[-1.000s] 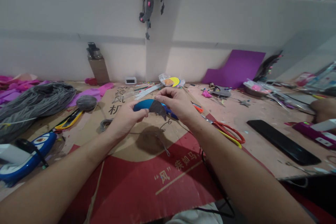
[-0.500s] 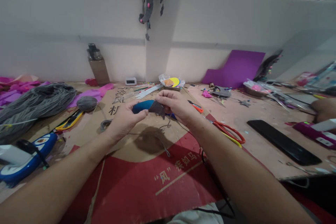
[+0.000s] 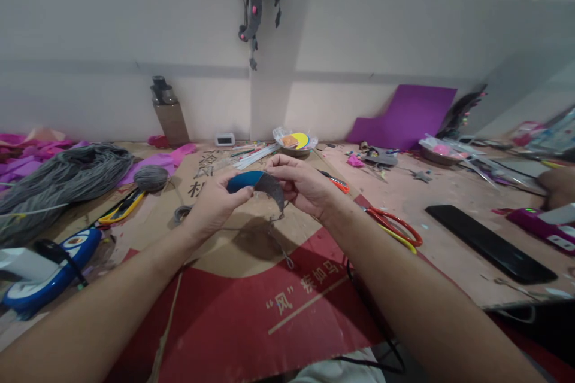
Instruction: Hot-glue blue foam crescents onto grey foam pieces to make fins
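Note:
My left hand point(image 3: 214, 200) pinches the blue end of a curved crescent piece point(image 3: 246, 181), thumb on the near face. The crescent's right part is wrapped in grey yarn and tapers to a point that hangs downward. My right hand point(image 3: 299, 182) has its fingers closed at the upper edge of the grey part; whether they pinch the yarn or the piece itself is partly hidden. Grey yarn point(image 3: 281, 245) trails below onto the cardboard sheet point(image 3: 215, 260). A small grey yarn ball point(image 3: 151, 178) lies left of my left hand.
Red-handled scissors point(image 3: 395, 224) and a black phone-like slab point(image 3: 489, 242) lie on the right. At left are a yellow cutter point(image 3: 122, 206), a grey yarn skein point(image 3: 72, 179) and a blue-and-white device point(image 3: 51, 275). A purple sheet point(image 3: 406, 116) leans on the wall. Another person's hand point(image 3: 559, 185) shows at far right.
My right hand has shifted slightly, and more of the grey pointed end now shows below its fingers. The left hand keeps its hold on the crescent.

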{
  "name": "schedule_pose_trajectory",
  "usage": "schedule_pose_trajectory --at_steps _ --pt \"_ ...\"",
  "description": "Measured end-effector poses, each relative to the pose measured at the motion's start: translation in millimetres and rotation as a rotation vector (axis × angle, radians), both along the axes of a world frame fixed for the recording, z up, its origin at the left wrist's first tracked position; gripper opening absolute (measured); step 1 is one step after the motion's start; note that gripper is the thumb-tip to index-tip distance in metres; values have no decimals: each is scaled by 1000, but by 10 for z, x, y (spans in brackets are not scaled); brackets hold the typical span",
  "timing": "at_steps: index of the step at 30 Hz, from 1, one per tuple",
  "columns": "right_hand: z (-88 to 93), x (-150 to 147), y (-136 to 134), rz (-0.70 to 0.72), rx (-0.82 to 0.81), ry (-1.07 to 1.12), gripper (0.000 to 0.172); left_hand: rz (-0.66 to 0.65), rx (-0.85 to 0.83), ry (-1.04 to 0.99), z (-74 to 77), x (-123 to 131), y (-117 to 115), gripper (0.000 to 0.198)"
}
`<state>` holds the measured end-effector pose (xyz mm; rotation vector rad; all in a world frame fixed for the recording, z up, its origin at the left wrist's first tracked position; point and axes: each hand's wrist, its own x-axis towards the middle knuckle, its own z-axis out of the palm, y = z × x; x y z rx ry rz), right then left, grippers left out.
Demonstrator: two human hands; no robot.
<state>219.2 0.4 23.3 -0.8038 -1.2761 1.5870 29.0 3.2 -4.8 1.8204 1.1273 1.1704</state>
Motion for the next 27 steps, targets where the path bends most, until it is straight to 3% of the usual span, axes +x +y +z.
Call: schedule_pose_trajectory --at_steps 6,12,19,23,27 --pt "-7 -34 -15 -71 34 38 18 -36 -49 -124 -23 22 6 23" --pt "-70 -52 7 -177 231 2 5 -144 -190 -359 -18 72 -22 18" --pt "-113 -68 13 -295 482 -105 21 -161 -304 -494 40 121 -56 19" --pt "-131 -103 -2 -356 430 -147 25 -172 -279 -460 21 118 -58 18" --pt "-141 -134 -6 -267 232 -51 29 -84 -146 -283 38 89 -73 16"
